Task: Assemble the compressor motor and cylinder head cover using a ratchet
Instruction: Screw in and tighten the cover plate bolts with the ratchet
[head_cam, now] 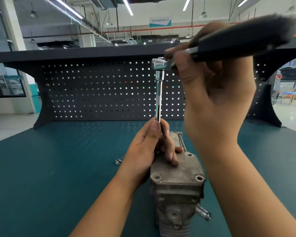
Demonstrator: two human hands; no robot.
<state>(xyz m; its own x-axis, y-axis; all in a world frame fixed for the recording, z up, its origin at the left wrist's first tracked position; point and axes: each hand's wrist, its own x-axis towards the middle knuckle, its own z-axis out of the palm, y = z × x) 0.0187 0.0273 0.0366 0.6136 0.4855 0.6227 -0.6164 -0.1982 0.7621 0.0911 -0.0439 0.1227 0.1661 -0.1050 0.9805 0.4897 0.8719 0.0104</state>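
Teal bench mat (50, 168), with a black pegboard (92, 91) rising beyond the compressor (176, 199). Open workshop hall behind, strip lights overhead. The compressor stands on the mat, its near end cut off by the frame, with the grey cylinder head cover (176, 170) on top. One ratchet (232, 41), its black handle blurred, is gripped in the right hand (212, 93) high above the compressor. One extension bar (159, 98) hangs upright from its head toward the cover's far left corner. The left hand (149, 151) pinches the bar's lower end, hiding socket and bolt. Three cover holes show; the fourth corner is hidden. Small loose screws (118, 161) lie left of the compressor, count unclear.
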